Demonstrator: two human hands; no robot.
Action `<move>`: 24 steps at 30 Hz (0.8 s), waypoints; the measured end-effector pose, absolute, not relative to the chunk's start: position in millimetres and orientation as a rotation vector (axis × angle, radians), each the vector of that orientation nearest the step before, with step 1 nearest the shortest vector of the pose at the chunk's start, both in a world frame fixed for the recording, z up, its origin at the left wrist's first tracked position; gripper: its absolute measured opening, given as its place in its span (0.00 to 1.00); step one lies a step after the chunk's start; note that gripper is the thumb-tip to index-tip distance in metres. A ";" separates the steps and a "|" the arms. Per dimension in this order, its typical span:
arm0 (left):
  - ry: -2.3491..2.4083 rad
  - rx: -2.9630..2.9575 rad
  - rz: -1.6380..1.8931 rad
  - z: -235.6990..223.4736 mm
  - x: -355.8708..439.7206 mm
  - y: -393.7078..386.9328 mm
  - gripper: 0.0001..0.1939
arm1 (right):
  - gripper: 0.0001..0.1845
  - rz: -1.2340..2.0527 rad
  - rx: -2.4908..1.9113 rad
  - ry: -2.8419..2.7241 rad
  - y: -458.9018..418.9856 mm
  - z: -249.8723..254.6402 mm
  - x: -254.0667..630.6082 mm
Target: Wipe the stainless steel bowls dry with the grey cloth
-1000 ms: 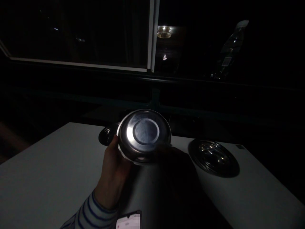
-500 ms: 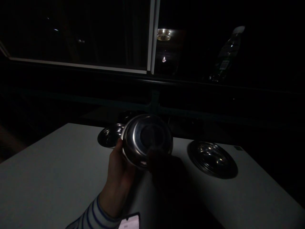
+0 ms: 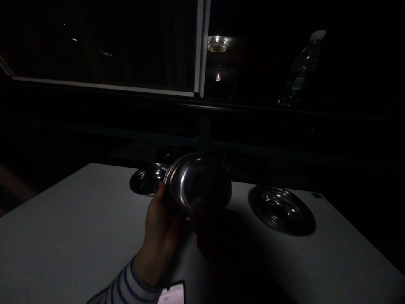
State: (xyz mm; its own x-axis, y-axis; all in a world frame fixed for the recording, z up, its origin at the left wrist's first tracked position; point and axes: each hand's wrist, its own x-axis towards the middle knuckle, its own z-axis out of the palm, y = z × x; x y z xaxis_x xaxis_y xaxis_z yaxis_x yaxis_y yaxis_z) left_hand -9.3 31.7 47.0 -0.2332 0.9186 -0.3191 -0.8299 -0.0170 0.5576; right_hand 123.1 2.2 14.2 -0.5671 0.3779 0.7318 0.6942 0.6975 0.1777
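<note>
My left hand (image 3: 158,228), in a striped sleeve, grips the left rim of a round steel bowl (image 3: 198,181) and holds it tilted above the white table (image 3: 63,228). A dark shape (image 3: 215,232) lies against the bowl's lower right edge. It may be my right hand or a cloth, but it is too dark to make out any fingers. The room is very dim.
A small steel bowl (image 3: 145,179) sits on the table just behind the held one. A wide steel plate (image 3: 281,209) lies to the right. A phone screen (image 3: 172,294) glows at the bottom edge. A window frame (image 3: 199,46) and a bottle (image 3: 300,67) stand behind.
The held bowl has turned, so its bright flat base no longer catches the light and looks darker. My left hand has shifted a little to the right and down.
</note>
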 end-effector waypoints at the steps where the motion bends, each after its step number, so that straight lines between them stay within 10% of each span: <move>1: 0.776 0.153 1.640 46.6 -8.8 31.6 0.14 | 0.16 -0.595 -0.822 -2.218 2.2 14.6 123.6; 24: 0.784 0.126 1.513 44.0 -5.1 33.3 0.13 | 0.16 -0.555 -0.841 -2.266 -6.0 18.4 119.5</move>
